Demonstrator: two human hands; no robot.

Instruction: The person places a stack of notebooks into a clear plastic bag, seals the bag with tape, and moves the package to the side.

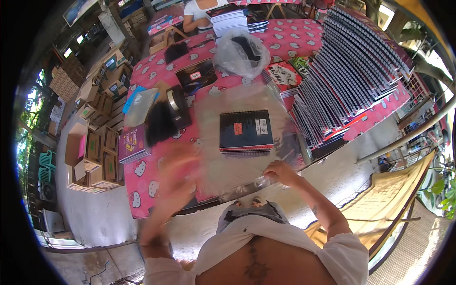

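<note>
A small stack of black spiral notebooks [244,130] lies on a clear plastic sheet [213,173] spread over the table in front of me. The top cover bears an orange-red label and a white one. My right hand [282,173] is at the sheet's near edge, just below the stack, with its fingers closed on the plastic. My left hand [180,159] is smeared by motion over the left part of the table. Its fingers do not show clearly, and I cannot tell whether it holds anything.
Many spiral notebooks [346,71] stand in overlapping rows at the right. A plastic bag [241,53], a brush with dark bristles [161,121] and purple booklets [133,142] lie on the pink table cloth [138,167]. Cardboard boxes [92,152] stand left. Another person [197,14] is across the table.
</note>
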